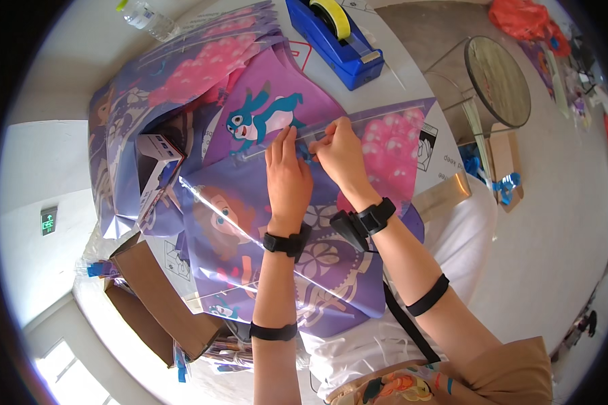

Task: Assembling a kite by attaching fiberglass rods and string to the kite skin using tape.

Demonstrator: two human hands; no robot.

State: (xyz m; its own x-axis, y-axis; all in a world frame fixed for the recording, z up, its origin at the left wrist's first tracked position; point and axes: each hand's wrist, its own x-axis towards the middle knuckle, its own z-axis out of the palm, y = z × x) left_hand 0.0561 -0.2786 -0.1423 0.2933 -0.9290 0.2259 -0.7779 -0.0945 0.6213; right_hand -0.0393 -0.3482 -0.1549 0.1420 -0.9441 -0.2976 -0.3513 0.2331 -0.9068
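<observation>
A glossy purple plastic sheet point(344, 290) printed with a cartoon girl and pink balloons lies across the table's near side and hangs toward my lap. A narrow see-through strip point(250, 154) runs along its far edge. My left hand point(289, 182) rests flat on the sheet, its fingers stretched out over that edge. Close by on the right, my right hand point(343, 155) has its fingers curled in a pinch at the same edge; the fingertips are partly hidden. Just beyond lies a pink-purple sheet point(311, 98) with a blue cartoon rabbit.
At the far side stands a blue tape dispenser point(361, 71) with a yellow roll point(334, 19). Folded printed sheets point(142, 94) are piled on the left, near a small box point(161, 158). A brown cardboard box point(169, 297) sits lower left. A round stool point(498, 81) stands to the right.
</observation>
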